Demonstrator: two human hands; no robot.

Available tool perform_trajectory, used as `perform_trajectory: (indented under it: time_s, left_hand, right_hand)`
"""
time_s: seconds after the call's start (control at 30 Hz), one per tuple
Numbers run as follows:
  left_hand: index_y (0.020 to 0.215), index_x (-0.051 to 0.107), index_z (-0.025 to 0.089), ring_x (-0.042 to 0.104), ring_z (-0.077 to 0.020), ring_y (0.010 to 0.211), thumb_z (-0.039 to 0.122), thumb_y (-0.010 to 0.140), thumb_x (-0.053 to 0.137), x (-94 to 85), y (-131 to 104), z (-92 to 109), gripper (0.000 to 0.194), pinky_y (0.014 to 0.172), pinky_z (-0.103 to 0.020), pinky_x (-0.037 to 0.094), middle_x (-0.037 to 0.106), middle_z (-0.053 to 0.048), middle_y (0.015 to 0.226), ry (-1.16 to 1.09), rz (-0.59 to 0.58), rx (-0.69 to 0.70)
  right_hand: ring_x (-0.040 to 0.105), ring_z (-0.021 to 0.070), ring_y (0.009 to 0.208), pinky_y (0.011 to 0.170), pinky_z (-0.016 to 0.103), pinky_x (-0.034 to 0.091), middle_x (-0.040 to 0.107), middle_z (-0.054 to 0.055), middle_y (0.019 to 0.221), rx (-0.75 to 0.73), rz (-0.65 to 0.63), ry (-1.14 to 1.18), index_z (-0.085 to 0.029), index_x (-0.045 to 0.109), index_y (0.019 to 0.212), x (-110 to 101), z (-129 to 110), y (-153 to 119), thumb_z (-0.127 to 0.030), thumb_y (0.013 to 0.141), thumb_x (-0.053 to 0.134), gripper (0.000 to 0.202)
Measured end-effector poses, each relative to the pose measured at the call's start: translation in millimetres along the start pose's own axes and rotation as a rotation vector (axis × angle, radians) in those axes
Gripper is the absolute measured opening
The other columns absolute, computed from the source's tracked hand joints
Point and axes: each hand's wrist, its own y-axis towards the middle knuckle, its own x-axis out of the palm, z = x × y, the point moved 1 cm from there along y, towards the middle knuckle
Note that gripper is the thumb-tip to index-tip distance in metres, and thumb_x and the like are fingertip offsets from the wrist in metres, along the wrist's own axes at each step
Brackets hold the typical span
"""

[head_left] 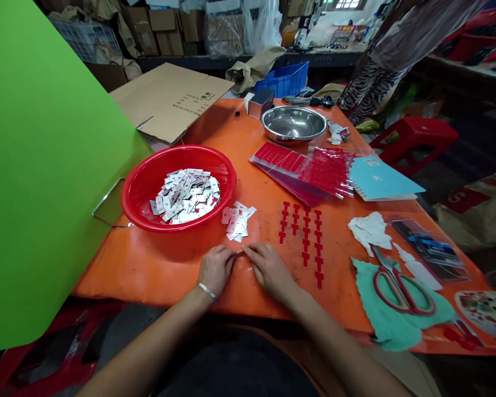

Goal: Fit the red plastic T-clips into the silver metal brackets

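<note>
Near the front edge of the orange table, my left hand (215, 270) and my right hand (270, 271) meet at the fingertips. Between them they pinch a small thin piece (239, 252), seen nearly edge-on. Just beyond the fingers lies a loose pile of small silver-white metal plates (237, 221). Many more such plates (188, 194) fill the bottom of a red plastic basin (137, 190) to the left. Several red T-shaped pieces (306, 244) are laid out in columns to the right of my right hand.
Red-handled scissors (397, 286) rest on a green cloth (397, 334) at the right. Red sheets in plastic (301, 171), a blue notebook (380, 179) and a steel bowl (294, 124) lie farther back. A large green panel (53, 165) blocks the left; a cardboard sheet (169, 99) stands behind.
</note>
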Motion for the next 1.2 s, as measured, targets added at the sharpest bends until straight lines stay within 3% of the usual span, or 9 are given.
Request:
perform_trajectory:
  time_s: [0.17,0.3,0.4,0.47,0.6,0.73,0.93,1.13,1.2]
  left_hand:
    - [0.084,0.069,0.017,0.055,-0.0155,0.069,0.026,0.088,0.045,1.3,0,-1,0.025,0.065,-0.025,0.042,0.059,-0.005,0.072,0.072,0.028,0.069]
    - [0.082,0.068,0.017,0.056,-0.0165,0.070,0.025,0.087,0.046,-2.3,-1,-2,0.024,0.066,-0.026,0.042,0.060,-0.005,0.072,0.029,0.012,0.058]
    - [0.083,0.067,0.017,0.058,-0.0154,0.069,0.025,0.084,0.050,-6.3,4,0,0.018,0.066,-0.025,0.042,0.064,-0.004,0.075,-0.202,-0.025,-0.050]
    - [0.084,0.065,0.017,0.058,-0.0145,0.066,0.027,0.082,0.052,-5.0,11,5,0.017,0.064,-0.025,0.043,0.065,-0.003,0.074,-0.425,-0.056,-0.161]
    - [0.086,0.061,0.013,0.059,-0.0132,0.062,0.028,0.077,0.058,12.2,37,25,0.018,0.062,-0.024,0.045,0.065,-0.002,0.069,-0.870,-0.144,-0.290]
    - [0.080,0.059,0.012,0.061,-0.0114,0.061,0.017,0.073,0.061,35.2,71,47,0.009,0.065,-0.024,0.047,0.066,-0.001,0.066,-1.059,-0.151,-0.340]
    - [0.074,0.048,0.015,0.062,-0.0108,0.052,0.015,0.079,0.058,61.9,106,61,0.011,0.059,-0.025,0.051,0.065,0.000,0.059,-1.106,-0.208,-0.467]
    - [0.072,0.045,0.016,0.061,-0.0104,0.049,0.024,0.077,0.064,69.9,112,61,0.021,0.056,-0.024,0.051,0.065,-0.001,0.059,-1.056,-0.209,-0.489]
    - [0.074,0.046,0.016,0.062,-0.0104,0.050,0.024,0.079,0.061,69.4,114,62,0.018,0.056,-0.024,0.052,0.067,-0.002,0.062,-1.044,-0.201,-0.471]
  right_hand:
    - [0.048,0.0273,0.098,0.078,0.042,0.044,0.059,0.013,0.112,-0.031,-0.058,-0.150,-0.016,0.054,0.122,9,-6,-2,-0.012,0.086,0.044,0.037]
    - [0.051,0.0241,0.097,0.080,0.039,0.044,0.061,0.011,0.109,0.030,0.001,-0.021,-0.020,0.056,0.116,2,-3,-1,-0.017,0.087,0.046,0.031]
    - [0.056,0.0203,0.086,0.075,0.033,0.046,0.063,0.009,0.097,0.285,0.225,0.140,-0.018,0.059,0.104,-18,21,1,-0.020,0.085,0.047,0.022]
    - [0.056,0.0200,0.077,0.070,0.032,0.046,0.062,0.008,0.085,0.499,0.326,0.106,-0.017,0.061,0.087,-33,44,3,-0.018,0.081,0.048,0.014]
    - [0.057,0.0208,0.075,0.070,0.032,0.044,0.062,0.008,0.077,0.635,0.181,0.004,-0.017,0.061,0.069,-51,77,11,-0.012,0.073,0.050,0.012]
    - [0.058,0.0204,0.070,0.065,0.031,0.042,0.062,0.005,0.071,0.661,0.119,-0.014,-0.017,0.062,0.064,-48,87,19,-0.013,0.070,0.055,0.009]
    - [0.054,0.0172,0.060,0.056,0.026,0.037,0.059,0.002,0.061,0.690,0.039,-0.061,-0.018,0.060,0.059,-46,89,26,-0.010,0.068,0.058,0.013]
    - [0.054,0.0204,0.074,0.065,0.030,0.038,0.059,0.011,0.087,0.671,0.077,-0.152,-0.015,0.065,0.076,-46,72,20,-0.012,0.076,0.054,0.011]
    - [0.053,0.0221,0.079,0.068,0.031,0.038,0.058,0.012,0.086,0.649,0.089,-0.165,-0.014,0.065,0.074,-45,66,17,-0.013,0.079,0.050,0.016]
